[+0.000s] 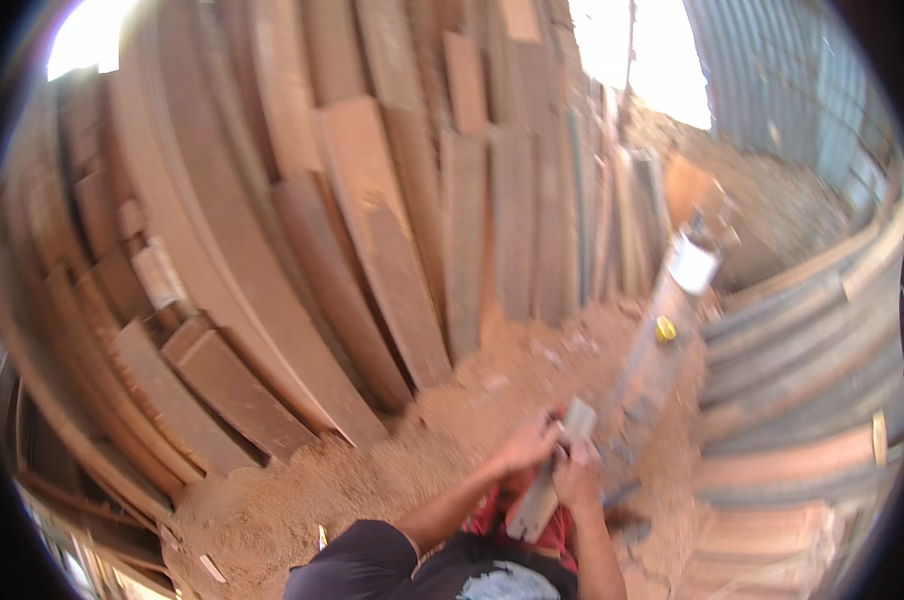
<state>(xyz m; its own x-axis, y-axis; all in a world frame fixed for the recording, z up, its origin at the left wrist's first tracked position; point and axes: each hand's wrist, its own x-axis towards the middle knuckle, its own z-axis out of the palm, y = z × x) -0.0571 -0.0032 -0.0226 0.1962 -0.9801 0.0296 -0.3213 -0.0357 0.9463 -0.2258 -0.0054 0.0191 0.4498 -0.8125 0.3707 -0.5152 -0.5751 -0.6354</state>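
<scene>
Pale strip [535,510] noted at lower centre of the frame, slanting. I observe the left grip [534,441] and the right grip [578,477] both pinching it near its upper end. Right of centre, a bench [644,365] carries a yellow round item [665,328] and a white cylinder [693,266]. Timber boards [380,220] stand across the upper left.

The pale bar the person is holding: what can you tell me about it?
The pale bar is long, narrow and straight-sided, greyish beige, apparently wood, with small dark marks near its lower end. It lies at a slant over the person's lap, its far end up and to the right. The left hand meets it on the left near that end; the right hand grips it from the right. Blur hides finer detail.
</scene>
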